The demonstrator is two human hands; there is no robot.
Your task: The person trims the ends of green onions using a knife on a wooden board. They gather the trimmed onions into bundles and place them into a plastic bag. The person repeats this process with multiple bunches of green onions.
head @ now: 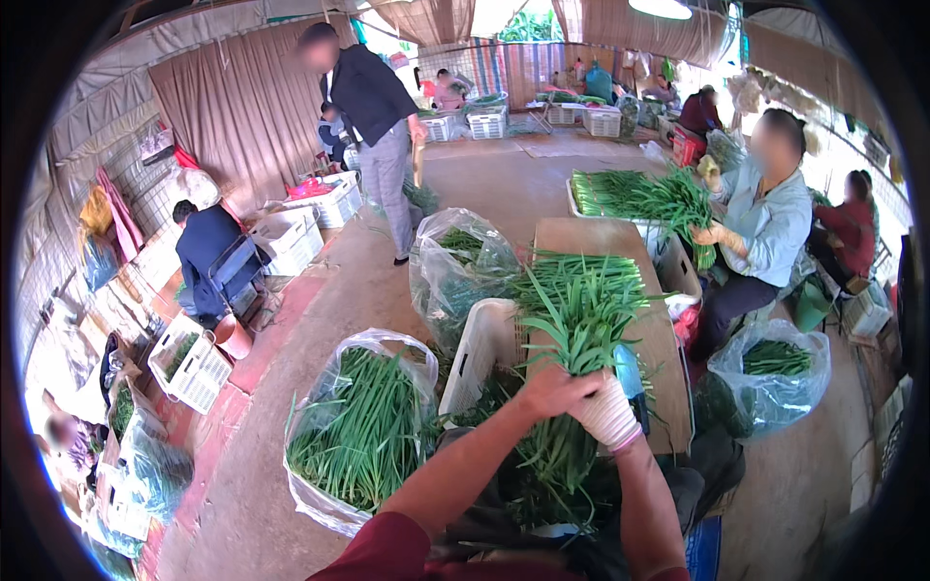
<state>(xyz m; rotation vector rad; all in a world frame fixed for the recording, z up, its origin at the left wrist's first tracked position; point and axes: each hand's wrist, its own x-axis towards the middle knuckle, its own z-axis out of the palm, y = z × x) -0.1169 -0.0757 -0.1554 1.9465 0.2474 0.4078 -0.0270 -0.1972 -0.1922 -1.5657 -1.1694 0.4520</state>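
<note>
A bunch of long green leafy stems (pixel 577 341) stands in front of me, its leaf tips pointing away and the lower part hanging towards my lap. My left hand (pixel 554 392), bare, is closed around its near side. From the other side my right hand (pixel 604 412), in a whitish knitted glove, grips the same bunch. Behind it, a layer of cut green stems (pixel 617 276) lies across a wooden board (pixel 581 234). A light-blue object (pixel 629 372) on the board is partly hidden beside my right hand.
Left of me stand a clear plastic bag of green stems (pixel 363 428), a white plastic crate (pixel 472 363) and another filled bag (pixel 458 265). Across the board, a seated person (pixel 770 210) holds greens. Another person (pixel 374 109) stands on the floor ahead. An open bag (pixel 774 385) sits right.
</note>
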